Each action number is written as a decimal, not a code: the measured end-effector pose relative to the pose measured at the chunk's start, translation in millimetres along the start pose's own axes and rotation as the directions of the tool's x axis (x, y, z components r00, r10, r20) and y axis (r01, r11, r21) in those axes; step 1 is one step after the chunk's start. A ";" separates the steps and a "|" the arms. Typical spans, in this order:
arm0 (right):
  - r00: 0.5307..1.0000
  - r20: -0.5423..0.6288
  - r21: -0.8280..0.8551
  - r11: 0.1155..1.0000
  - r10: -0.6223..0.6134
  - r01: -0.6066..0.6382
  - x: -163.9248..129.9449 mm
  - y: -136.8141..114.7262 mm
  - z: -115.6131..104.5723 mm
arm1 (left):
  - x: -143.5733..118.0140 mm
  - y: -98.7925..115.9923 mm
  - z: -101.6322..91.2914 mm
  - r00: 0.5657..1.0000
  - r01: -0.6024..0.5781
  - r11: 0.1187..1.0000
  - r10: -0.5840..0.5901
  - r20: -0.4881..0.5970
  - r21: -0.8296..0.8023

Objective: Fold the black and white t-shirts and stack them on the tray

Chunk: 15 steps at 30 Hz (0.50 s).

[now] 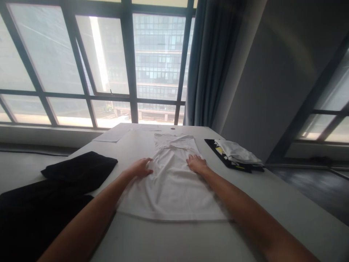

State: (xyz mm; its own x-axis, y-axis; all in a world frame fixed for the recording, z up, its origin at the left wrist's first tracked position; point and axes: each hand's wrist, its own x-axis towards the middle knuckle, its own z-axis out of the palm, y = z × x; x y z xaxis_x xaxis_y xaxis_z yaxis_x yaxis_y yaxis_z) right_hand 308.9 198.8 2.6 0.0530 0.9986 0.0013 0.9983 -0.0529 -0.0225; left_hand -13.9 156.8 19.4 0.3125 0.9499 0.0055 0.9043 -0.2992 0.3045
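Observation:
A white T-shirt (174,182) lies spread on the white table, its hem towards me and creases running across its middle. At its far end the fabric narrows, with a fold across the upper part. My left hand (141,167) rests at the shirt's left edge, thumb and fingers apart. On the right side of the cloth, my right hand (196,163) lies palm down with its fingers spread. Both hands touch the shirt at about the same height. The undersides of the fingers are hidden.
Black folded cloth (81,169) lies at the left, partly beyond my left forearm. A stack of folded black and white garments (237,154) sits on the right of the table (272,203). Paper sheets (113,135) lie at the far left, before the windows and a curtain (207,69).

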 end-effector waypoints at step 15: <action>0.982 -0.036 -0.034 0.982 0.186 -0.187 -153.7 99.6 -17.2 | -104.8 5.5 -9.4 0.909 0.406 0.902 -0.415 -0.036 -0.146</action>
State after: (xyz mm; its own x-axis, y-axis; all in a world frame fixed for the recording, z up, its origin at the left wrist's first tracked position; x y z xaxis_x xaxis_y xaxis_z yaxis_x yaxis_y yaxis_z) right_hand 400.5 40.1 17.4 0.2388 0.9705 0.0331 0.9709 -0.2393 0.0114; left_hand -44.4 56.5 29.4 -0.1012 0.9911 -0.0869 0.9003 0.1284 0.4159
